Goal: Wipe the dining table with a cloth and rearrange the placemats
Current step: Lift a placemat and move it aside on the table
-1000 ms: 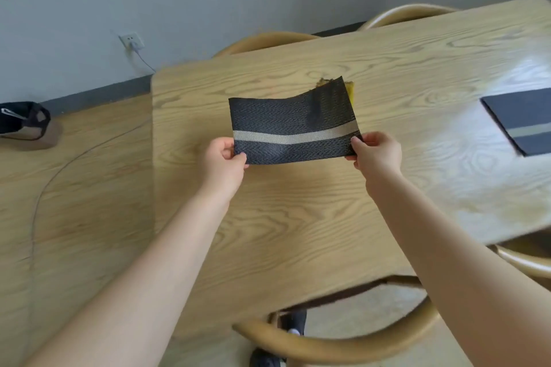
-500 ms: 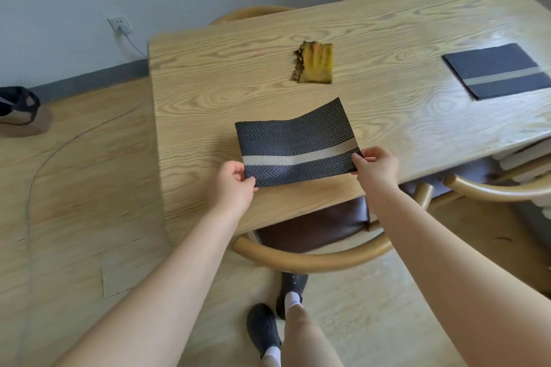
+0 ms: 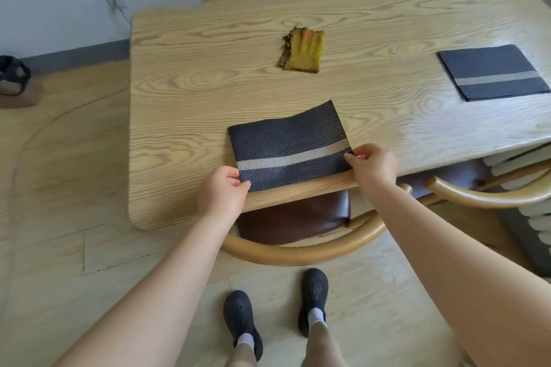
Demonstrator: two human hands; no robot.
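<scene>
Left hand [image 3: 222, 189] and right hand [image 3: 372, 164] pinch near corners of striped placemat [image 3: 287, 144] at worktop [image 3: 185, 104] near edge — yellow cloth [image 3: 302, 50] lies beyond.

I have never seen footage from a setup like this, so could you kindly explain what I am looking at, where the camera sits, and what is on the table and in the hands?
There is no machine here: a person wears a wide-angle camera on the head, looking forward and down, so you see their own arms and shoes. The left hand and right hand each pinch a near corner of a dark placemat with a pale stripe, at the near edge of the wooden table. Its far edge curls up slightly. Farther back lies a yellow cloth, and a second placemat lies flat to the right. A chair is tucked beneath.
</scene>
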